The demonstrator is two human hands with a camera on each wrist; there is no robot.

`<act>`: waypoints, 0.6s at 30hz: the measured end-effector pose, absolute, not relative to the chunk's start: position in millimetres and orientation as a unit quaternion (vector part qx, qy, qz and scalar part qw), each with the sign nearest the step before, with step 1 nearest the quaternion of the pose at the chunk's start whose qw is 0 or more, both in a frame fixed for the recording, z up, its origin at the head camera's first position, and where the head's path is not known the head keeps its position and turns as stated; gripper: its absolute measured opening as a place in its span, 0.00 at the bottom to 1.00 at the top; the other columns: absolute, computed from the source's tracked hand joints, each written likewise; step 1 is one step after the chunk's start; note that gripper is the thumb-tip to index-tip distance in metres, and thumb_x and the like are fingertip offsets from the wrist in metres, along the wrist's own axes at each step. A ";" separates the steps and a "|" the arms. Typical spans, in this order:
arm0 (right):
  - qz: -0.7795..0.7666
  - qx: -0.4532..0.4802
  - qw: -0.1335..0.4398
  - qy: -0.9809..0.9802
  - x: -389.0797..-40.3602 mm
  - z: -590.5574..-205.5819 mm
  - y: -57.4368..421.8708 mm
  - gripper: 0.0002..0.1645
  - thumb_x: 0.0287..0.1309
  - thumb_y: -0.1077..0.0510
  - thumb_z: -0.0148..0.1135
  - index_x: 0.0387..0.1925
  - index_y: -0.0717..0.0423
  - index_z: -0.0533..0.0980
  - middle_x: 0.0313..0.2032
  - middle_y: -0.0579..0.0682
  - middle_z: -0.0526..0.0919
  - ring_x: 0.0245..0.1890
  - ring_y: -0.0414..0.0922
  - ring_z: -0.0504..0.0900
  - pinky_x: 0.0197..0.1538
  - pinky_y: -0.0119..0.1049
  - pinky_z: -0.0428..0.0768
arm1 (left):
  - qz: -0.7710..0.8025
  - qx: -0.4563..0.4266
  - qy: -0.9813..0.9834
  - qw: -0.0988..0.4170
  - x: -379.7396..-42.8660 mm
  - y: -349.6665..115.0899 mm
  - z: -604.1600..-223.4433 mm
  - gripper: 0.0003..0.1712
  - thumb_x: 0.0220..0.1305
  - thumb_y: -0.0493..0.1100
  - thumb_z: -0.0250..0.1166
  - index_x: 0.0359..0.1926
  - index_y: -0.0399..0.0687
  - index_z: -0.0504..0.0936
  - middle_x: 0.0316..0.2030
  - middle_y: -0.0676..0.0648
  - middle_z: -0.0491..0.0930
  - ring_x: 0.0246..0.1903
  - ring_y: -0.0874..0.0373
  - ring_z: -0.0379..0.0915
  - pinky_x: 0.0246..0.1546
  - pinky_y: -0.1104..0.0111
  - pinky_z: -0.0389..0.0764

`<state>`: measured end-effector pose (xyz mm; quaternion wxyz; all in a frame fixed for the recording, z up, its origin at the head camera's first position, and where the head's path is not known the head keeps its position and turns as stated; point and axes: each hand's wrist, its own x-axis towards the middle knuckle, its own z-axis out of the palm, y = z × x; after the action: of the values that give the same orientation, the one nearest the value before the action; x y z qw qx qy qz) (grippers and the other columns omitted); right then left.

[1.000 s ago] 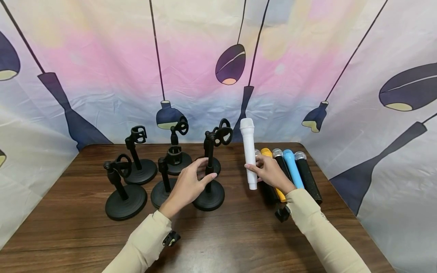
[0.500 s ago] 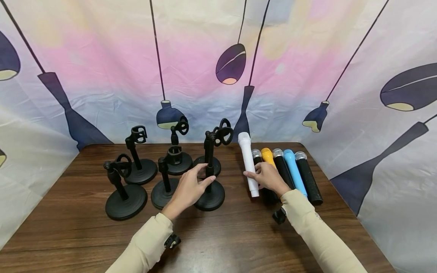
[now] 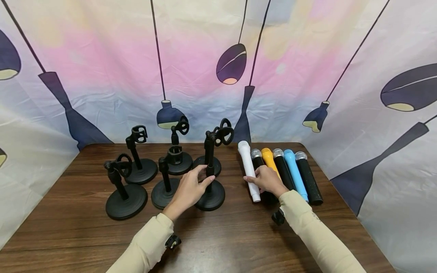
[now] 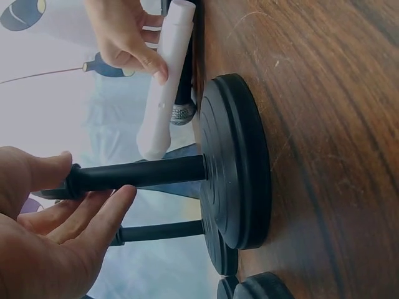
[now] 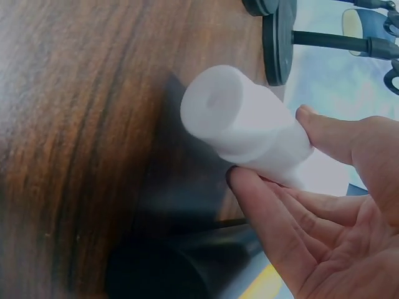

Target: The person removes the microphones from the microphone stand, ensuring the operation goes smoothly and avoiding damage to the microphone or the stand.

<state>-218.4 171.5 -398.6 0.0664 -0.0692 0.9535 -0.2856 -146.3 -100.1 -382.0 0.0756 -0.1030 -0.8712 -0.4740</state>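
Note:
In the head view, my right hand [image 3: 271, 180] pinches a white microphone [image 3: 247, 161] between thumb and fingers, low on its body. The microphone leans, head end away from me; the right wrist view shows its butt end [image 5: 212, 103] just above the table over a shadow. My left hand [image 3: 188, 189] holds the pole of a black desktop microphone stand [image 3: 209, 151], thumb on one side and fingers on the other. That stand's round base [image 4: 234, 162] rests on the table. Beside the white microphone lies a black microphone [image 3: 257, 159] with a silver head, partly hidden by my right hand.
Several more black stands, such as the front-left stand [image 3: 125, 203], stand on the left of the wooden table [image 3: 218, 239]. A yellow microphone [image 3: 269, 157], a blue microphone [image 3: 295, 172] and black ones lie side by side at right. A printed cloth [image 3: 191, 57] hangs behind.
My right hand has lowered the white microphone toward the table, left of the row, and it has gone from nearly upright to more slanted. My left hand has barely moved on the stand.

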 end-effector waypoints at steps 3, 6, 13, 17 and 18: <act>-0.270 -0.074 0.062 0.958 -218.1 -401.3 171.1 0.28 0.61 0.41 0.71 0.17 0.57 0.77 0.13 0.52 0.75 0.14 0.44 0.81 0.22 0.36 0.80 | -0.475 -0.100 -0.871 0.071 -146.7 -100.6 -382.8 0.27 0.71 0.44 0.67 0.66 0.39 0.75 0.53 0.39 0.82 0.53 0.45 0.81 0.53 0.51 0.81; -0.257 -0.078 0.058 0.962 -219.0 -404.3 171.4 0.30 0.61 0.41 0.71 0.14 0.56 0.75 0.11 0.51 0.74 0.13 0.44 0.81 0.21 0.36 0.79 | -0.476 -0.098 -0.872 0.067 -147.3 -100.8 -383.5 0.26 0.71 0.44 0.67 0.65 0.40 0.76 0.52 0.40 0.82 0.53 0.46 0.82 0.53 0.51 0.80; -0.251 -0.077 0.063 0.963 -220.2 -405.7 171.1 0.32 0.61 0.42 0.71 0.11 0.56 0.73 0.09 0.49 0.71 0.13 0.45 0.80 0.20 0.36 0.79 | -0.473 -0.107 -0.872 0.067 -146.7 -100.6 -383.0 0.23 0.72 0.43 0.66 0.64 0.41 0.77 0.52 0.41 0.83 0.52 0.46 0.81 0.53 0.51 0.80; -0.249 -0.073 0.062 0.964 -220.8 -406.4 170.7 0.32 0.61 0.42 0.72 0.11 0.56 0.72 0.10 0.50 0.71 0.13 0.46 0.80 0.20 0.36 0.79 | -0.466 -0.110 -0.875 0.072 -146.5 -100.4 -383.4 0.23 0.73 0.44 0.65 0.64 0.42 0.77 0.52 0.42 0.83 0.53 0.47 0.80 0.53 0.50 0.79; -0.248 -0.071 0.062 0.964 -220.8 -406.5 170.5 0.32 0.61 0.42 0.72 0.12 0.56 0.72 0.10 0.50 0.72 0.13 0.46 0.80 0.20 0.36 0.79 | -0.465 -0.109 -0.876 0.073 -146.3 -100.3 -383.2 0.23 0.73 0.44 0.65 0.65 0.42 0.77 0.52 0.42 0.83 0.53 0.47 0.80 0.52 0.50 0.79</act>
<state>-220.8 170.5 -406.5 0.0615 -0.0712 0.9641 -0.2483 -146.3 -100.3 -383.2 0.0728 -0.1091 -0.8757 -0.4647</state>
